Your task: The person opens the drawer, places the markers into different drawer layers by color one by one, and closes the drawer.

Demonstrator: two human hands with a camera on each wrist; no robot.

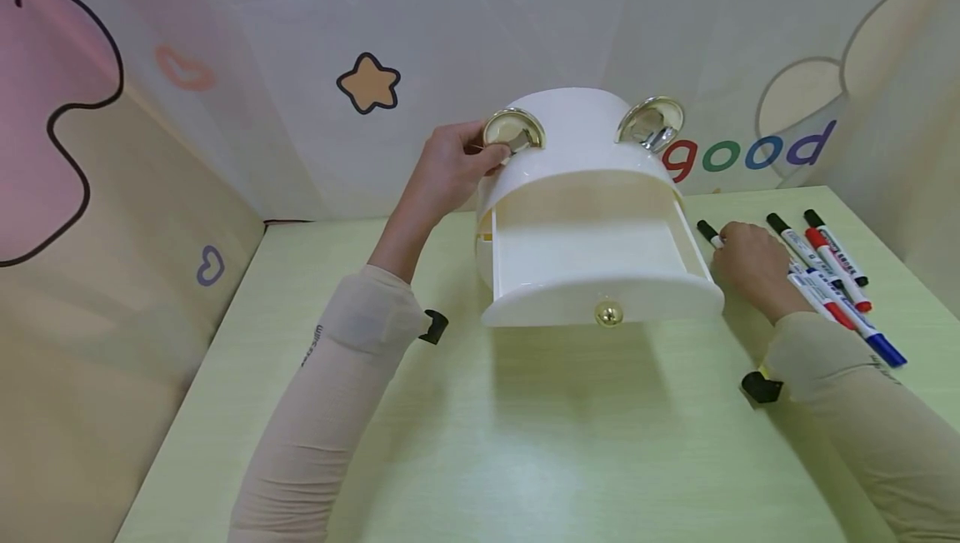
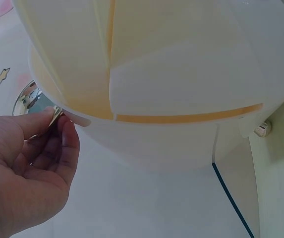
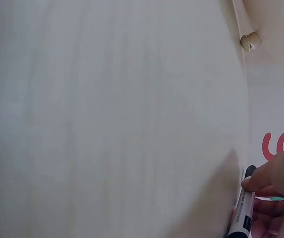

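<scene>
A white storage box (image 1: 573,122) with a rounded top stands on the table, its drawer (image 1: 585,253) pulled out and showing a bare floor. Two shiny gold, ear-like round pieces sit on its top. My left hand (image 1: 450,164) pinches the left gold piece (image 1: 531,128) by its edge, thumb against fingers, as the left wrist view also shows. To the right of the box, my right hand (image 1: 757,268) holds a white marker (image 3: 245,210) with a black cap between thumb and fingers, low by the table. In the head view the hand covers most of that marker.
Several markers with black, red and blue caps lie beside the right hand, among them a blue-capped marker (image 1: 885,350). A gold knob (image 1: 609,314) juts from the drawer front. The green table (image 1: 420,460) meets a printed backdrop (image 1: 300,93) behind.
</scene>
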